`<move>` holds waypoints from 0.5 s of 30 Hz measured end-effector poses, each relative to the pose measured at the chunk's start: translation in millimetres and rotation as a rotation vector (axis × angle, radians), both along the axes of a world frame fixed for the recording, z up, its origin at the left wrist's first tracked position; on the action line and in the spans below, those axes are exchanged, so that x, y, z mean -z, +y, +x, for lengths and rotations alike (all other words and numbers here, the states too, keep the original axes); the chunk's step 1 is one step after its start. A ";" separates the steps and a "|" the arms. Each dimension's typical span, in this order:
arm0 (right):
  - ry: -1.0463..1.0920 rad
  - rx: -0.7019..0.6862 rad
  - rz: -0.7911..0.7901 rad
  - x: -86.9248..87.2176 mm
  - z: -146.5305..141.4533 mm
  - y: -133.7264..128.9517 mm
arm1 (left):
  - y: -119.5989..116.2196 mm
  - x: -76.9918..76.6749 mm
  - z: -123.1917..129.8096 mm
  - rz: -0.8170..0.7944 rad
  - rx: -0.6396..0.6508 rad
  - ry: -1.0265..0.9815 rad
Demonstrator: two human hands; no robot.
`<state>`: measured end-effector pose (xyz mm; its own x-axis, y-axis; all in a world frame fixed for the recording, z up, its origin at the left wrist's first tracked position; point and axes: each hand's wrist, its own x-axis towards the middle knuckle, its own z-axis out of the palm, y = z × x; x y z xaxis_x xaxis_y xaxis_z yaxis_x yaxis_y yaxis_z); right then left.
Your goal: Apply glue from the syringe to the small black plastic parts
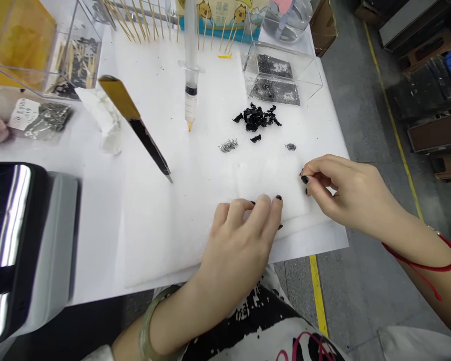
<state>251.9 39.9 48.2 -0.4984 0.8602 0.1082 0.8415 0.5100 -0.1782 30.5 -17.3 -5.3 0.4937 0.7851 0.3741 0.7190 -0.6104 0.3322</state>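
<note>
My left hand (246, 228) rests palm-down near the front of the white foam mat (165, 230). Its fingers are bent and a little apart, their tips on the mat, and no held thing shows. To the right, my right hand (342, 188) is closed in a pinch just above the mat; whatever is between thumb and forefinger is too small to make out. Beyond the hands lie a heap of black curled pieces (255, 118), a small pile of silvery bits (228, 145) and a smaller dark grey pile (290, 147). Tweezers (146, 135) with a gold handle stand at left.
A syringe (190, 98) with an orange tip lies behind. Thin sticks (143, 22) stand at the back. Clear boxes (281, 65) stand back right and back left. A grey machine (58, 235), crumpled tissue (105, 120) and a labelled bag (41, 118) occupy the left.
</note>
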 end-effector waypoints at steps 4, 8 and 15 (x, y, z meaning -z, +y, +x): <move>-0.003 0.010 0.027 3.7 0.8 -1.8 | 0.4 0.6 -0.4 0.008 0.001 -0.007; 0.000 0.012 0.030 7.0 0.4 -2.2 | -0.2 1.7 -1.6 0.008 0.001 -0.002; 0.050 0.060 0.086 15.0 3.0 -6.8 | -0.6 1.6 -0.7 0.008 0.014 -0.005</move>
<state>254.8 33.2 33.2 -0.4388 0.8746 0.2061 0.8620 0.4745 -0.1784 29.7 -17.8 -6.9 0.5030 0.7751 0.3823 0.7087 -0.6231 0.3308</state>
